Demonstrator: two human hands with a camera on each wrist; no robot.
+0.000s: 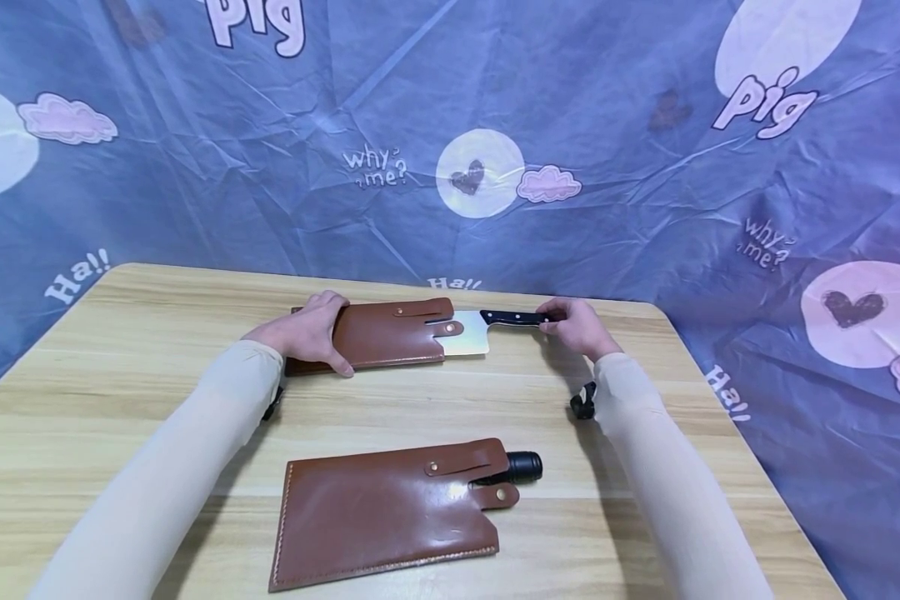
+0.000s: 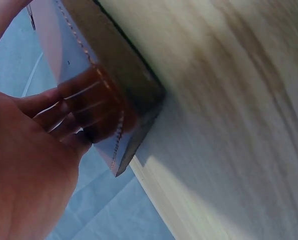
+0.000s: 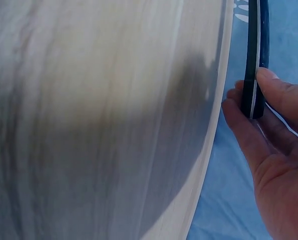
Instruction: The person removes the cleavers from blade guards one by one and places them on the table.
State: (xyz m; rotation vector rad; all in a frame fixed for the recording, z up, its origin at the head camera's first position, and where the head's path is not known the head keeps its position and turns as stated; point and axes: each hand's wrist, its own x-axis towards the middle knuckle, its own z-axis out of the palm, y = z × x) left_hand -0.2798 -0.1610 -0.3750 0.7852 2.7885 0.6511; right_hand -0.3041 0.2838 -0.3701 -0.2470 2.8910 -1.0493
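Observation:
A cleaver with a black riveted handle lies partly inside a brown leather sheath near the table's far edge. Only the handle and a strip of blade stick out at the sheath's right end. My right hand pinches the handle's end between thumb and fingers, as the right wrist view also shows on the black handle. My left hand rests across the sheath's left part, thumb spread toward the near edge. In the left wrist view, its extended fingers touch the glossy leather.
Nearer on the wooden table lies a second brown leather sheath, a black ridged cylindrical end poking out at its right. A blue printed cloth hangs behind the table and to its right.

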